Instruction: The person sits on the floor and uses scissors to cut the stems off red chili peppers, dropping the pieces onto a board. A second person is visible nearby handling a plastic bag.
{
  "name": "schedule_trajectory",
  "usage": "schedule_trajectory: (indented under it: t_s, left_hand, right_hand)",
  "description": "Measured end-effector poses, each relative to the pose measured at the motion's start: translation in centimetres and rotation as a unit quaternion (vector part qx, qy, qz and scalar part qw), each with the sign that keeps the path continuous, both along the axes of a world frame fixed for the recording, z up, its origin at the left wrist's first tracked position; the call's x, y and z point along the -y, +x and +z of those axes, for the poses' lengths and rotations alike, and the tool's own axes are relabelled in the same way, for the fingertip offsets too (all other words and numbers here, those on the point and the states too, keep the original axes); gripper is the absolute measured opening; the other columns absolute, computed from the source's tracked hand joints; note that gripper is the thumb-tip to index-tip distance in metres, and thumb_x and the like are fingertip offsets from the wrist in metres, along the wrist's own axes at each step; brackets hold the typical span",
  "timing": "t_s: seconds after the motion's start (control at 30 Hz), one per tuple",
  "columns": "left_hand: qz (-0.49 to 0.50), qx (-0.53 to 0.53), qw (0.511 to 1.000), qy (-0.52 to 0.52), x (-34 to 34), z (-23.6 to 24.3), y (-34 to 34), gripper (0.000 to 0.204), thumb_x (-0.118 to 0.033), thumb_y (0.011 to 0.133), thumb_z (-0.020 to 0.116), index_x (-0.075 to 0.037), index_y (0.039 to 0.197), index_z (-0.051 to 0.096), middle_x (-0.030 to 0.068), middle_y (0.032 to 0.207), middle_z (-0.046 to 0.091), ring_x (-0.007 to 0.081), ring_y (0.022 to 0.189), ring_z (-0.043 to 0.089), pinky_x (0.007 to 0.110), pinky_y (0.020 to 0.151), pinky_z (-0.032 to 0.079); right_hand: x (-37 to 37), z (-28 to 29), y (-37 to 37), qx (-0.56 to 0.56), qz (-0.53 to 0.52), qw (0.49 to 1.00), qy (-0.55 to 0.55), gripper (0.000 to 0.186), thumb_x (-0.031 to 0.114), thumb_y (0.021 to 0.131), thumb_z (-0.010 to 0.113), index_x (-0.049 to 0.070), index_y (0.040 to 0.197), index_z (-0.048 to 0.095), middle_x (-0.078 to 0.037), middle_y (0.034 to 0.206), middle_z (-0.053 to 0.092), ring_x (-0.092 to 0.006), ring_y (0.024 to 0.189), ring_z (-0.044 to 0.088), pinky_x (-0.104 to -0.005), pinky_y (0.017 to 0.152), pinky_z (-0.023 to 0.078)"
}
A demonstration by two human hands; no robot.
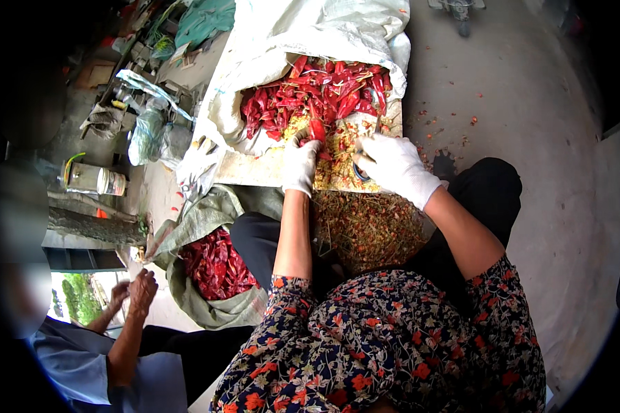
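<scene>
My left hand (301, 164), in a white glove, pinches a dried red chili pepper (316, 129) near the front of a board (255, 170). Close by on the right, my white-gloved right hand (397, 165) is closed around scissors (359, 172); a dark looped handle shows, while the fingers hide most of the rest. Beyond both hands, a heap of red chili peppers (337, 86) spills from the mouth of a white woven sack (317, 34) lying on the board. Yellow seeds and scraps (341, 148) cover the board under my hands.
Below the board's front edge lies a pile of stems and seeds (368, 230) between my legs. At left, a green-grey sack (186, 296) holds more red chilies. A co-worker (127, 358) sits at lower left, hands raised. Bags and a white bucket (110, 182) stand farther left.
</scene>
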State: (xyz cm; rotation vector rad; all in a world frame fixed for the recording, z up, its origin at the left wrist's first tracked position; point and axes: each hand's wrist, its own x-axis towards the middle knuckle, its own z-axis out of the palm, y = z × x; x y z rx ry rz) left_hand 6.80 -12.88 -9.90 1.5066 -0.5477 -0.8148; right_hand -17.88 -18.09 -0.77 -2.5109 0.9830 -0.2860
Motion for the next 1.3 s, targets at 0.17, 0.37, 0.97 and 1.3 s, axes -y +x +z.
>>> schedule_trajectory:
  t_s: [0.17,0.37,0.97,1.3]
  left_hand:
    - [-0.049,0.206,0.977,0.001,-4.6,4.1,-6.2,0.043,-0.006,0.088,0.070,0.001,0.131,0.069,0.0025,0.094,0.069,0.0112,0.077,0.062,0.027,0.070,0.056]
    - [0.002,0.442,0.897,0.008,-6.1,5.0,-6.7,0.038,-0.013,0.089,0.069,-0.006,0.126,0.070,0.0168,0.112,0.074,0.0328,0.104,0.072,0.040,0.095,0.055]
    - [-0.128,0.026,0.991,-0.020,-6.4,8.1,-8.1,0.033,-0.020,0.094,0.079,-0.002,0.121,0.072,0.0029,0.090,0.072,0.0077,0.079,0.063,0.026,0.070,0.052]
    - [-0.013,0.232,0.968,0.096,-1.6,4.4,-0.3,0.041,-0.037,0.083,0.089,-0.002,0.097,0.071,0.0048,0.085,0.069,0.0126,0.075,0.061,0.030,0.065,0.048]
  right_hand:
    - [1.0,-2.4,2.8,0.260,-0.057,0.962,0.058,0.041,0.043,0.100,0.065,0.008,0.120,0.072,-0.016,0.122,0.072,-0.0351,0.110,0.070,-0.0448,0.094,0.055]
    - [1.0,-4.9,5.3,0.331,-0.028,0.943,0.001,0.028,0.028,0.099,0.070,0.004,0.111,0.077,-0.017,0.107,0.076,-0.0348,0.100,0.074,-0.0423,0.089,0.058]
    - [3.0,-1.9,1.8,0.568,-0.031,0.447,0.690,0.026,0.035,0.108,0.062,0.010,0.112,0.068,0.001,0.079,0.067,-0.0097,0.057,0.064,-0.0264,0.051,0.054]
    - [-0.6,0.7,-1.1,-0.054,0.192,0.965,0.172,0.040,0.049,0.101,0.061,0.013,0.109,0.075,-0.014,0.096,0.075,-0.0354,0.093,0.073,-0.0469,0.085,0.057]
